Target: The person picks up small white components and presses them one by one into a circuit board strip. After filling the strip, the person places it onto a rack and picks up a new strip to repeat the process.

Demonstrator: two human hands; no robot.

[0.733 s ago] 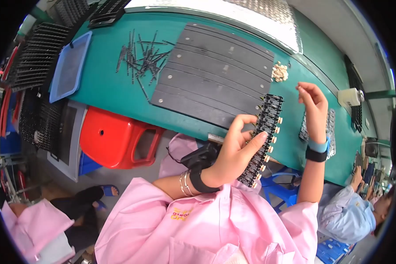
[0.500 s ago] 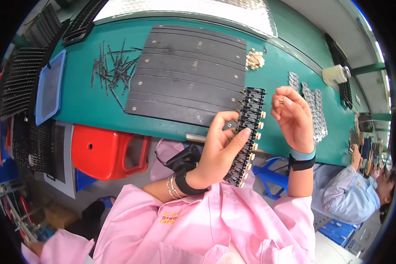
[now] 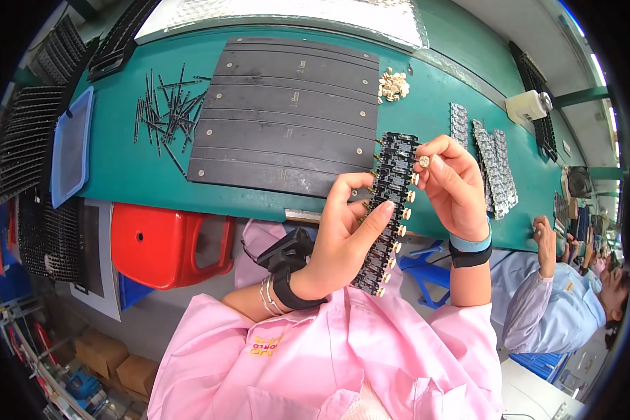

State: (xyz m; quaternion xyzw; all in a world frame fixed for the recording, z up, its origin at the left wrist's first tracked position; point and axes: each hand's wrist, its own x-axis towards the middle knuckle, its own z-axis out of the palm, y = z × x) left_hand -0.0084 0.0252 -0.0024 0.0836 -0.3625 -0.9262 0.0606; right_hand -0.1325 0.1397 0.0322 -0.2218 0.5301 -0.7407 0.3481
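Observation:
A long black circuit-board strip (image 3: 400, 157) is gripped in my left hand (image 3: 336, 245), tilted upright over the table's near edge. The thumb lies across its face and the fingers are behind it, partly hidden. Several small round cream parts line the strip's right edge, and short brassy pins stick out on its left. My right hand (image 3: 462, 189) is closed in a pinch on another round cream part (image 3: 424, 161). That part is beside the strip's upper right edge; whether it touches a pin there I cannot tell.
A dark grooved plate (image 3: 259, 143) lies on the green table (image 3: 126, 168), with thin black strips (image 3: 166, 115) left of it and loose cream parts (image 3: 393, 85) at its right. Further right are silvery board strips (image 3: 493, 168) and a white bottle (image 3: 528, 106). A co-worker (image 3: 556, 308) sits at right.
My right hand has moved left and down to the strip's upper right edge, and the cream part in its fingers now shows clearly. The left hand keeps its hold on the strip.

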